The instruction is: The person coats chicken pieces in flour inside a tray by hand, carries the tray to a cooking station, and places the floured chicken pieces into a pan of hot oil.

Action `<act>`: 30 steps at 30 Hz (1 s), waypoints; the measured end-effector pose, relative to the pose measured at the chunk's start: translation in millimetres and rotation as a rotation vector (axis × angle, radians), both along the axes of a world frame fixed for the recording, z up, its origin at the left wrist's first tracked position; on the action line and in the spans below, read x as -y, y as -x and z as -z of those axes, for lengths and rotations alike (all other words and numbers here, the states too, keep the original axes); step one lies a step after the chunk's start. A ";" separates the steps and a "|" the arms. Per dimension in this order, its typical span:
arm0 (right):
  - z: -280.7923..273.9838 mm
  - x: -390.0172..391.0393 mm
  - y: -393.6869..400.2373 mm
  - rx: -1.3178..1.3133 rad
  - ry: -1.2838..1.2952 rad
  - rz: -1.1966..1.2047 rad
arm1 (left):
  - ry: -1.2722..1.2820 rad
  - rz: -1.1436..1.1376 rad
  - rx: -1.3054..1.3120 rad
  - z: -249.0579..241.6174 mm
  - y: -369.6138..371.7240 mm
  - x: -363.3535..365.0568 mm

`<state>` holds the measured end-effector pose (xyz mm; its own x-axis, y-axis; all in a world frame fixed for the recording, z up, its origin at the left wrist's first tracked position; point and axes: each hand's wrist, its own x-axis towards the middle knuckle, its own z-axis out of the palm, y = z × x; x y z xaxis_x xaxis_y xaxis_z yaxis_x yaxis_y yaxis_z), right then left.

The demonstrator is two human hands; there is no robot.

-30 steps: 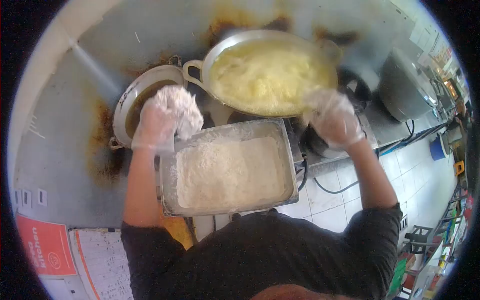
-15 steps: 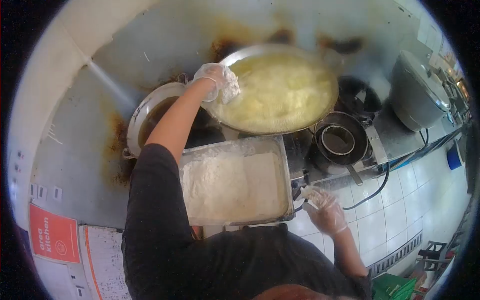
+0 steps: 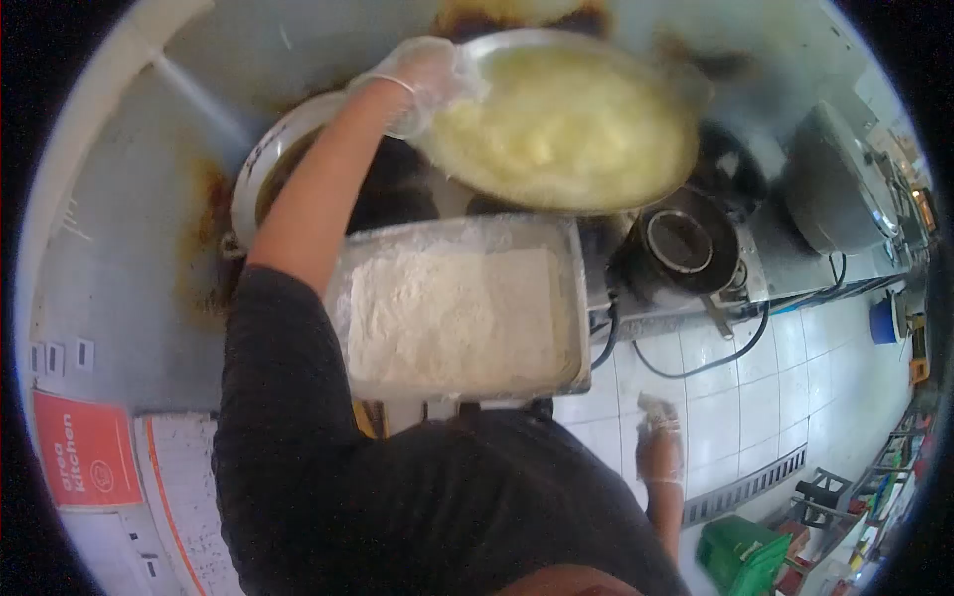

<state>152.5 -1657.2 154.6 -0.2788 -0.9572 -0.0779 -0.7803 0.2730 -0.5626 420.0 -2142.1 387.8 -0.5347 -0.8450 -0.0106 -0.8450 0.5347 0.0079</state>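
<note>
My left hand (image 3: 429,81), in a clear glove, is over the left edge of a wide round pan (image 3: 571,134) of pale, bubbling oil. Its fingers are smeared by motion, and I cannot make out whether a piece is in them. Below the pan lies a rectangular metal tray (image 3: 582,298) of white flour (image 3: 447,318). Off to the lower right, my right hand (image 3: 661,437), gloved too, hangs over the tiled floor. Something whitish shows at its blurred fingertips; flour coating or a held piece, I cannot tell.
A second round pan (image 3: 243,189) of dark oil is partly behind my left forearm. Right of the tray stand a black pot (image 3: 686,243) with a strainer and a large lidded pot (image 3: 835,189). A black hose (image 3: 676,374) loops over the floor near a green bin (image 3: 740,554).
The view has shifted, so the pans and tray appear higher. The floury piece seen in my left hand is no longer distinct. My right hand has moved lower and away from the tray.
</note>
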 end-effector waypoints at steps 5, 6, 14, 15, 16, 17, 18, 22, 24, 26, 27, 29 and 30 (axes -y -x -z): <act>-45.1 33.5 -35.9 -0.270 0.083 -0.158 | -0.206 0.308 -0.089 56.3 -121.7 -87.0; -56.2 44.2 -51.5 -0.341 0.086 -0.236 | -0.287 0.257 -0.138 72.6 -139.1 -107.4; -39.2 167.8 -222.7 -0.169 -0.189 -0.681 | -0.738 -0.120 0.341 281.6 -241.3 -213.3; -34.0 182.6 -245.3 -0.167 -0.371 -0.716 | -0.740 -0.062 0.397 297.0 -246.8 -218.9; -19.6 197.8 -262.6 -0.233 -0.386 -0.743 | -0.765 -0.174 0.414 321.0 -253.1 -212.7; 3.4 210.2 -277.1 -0.298 -0.401 -0.772 | -0.772 -0.170 0.411 327.9 -259.4 -209.1; 45.5 220.0 -286.9 -0.302 -0.407 -0.770 | -0.699 -0.215 0.339 333.0 -264.8 -205.4; 123.4 235.2 -327.4 -0.613 -0.355 -0.771 | -0.490 -0.333 0.134 352.2 -276.2 -198.5; 135.9 242.2 -337.9 -0.663 -0.427 -0.743 | -0.539 -0.359 0.058 342.9 -279.6 -196.2; 167.7 263.8 -330.6 -0.626 -0.325 -0.746 | -0.583 -0.385 -0.017 343.2 -284.3 -191.4; 187.6 272.7 -322.7 -0.639 -0.324 -0.750 | -0.593 -0.349 -0.006 356.0 -286.3 -184.2; 207.1 289.1 -312.5 -0.523 -0.263 -0.896 | -0.595 -0.323 -0.012 377.5 -289.3 -173.6; 197.4 294.1 -315.6 -0.488 -0.241 -0.948 | -0.584 -0.334 -0.021 383.4 -291.1 -170.2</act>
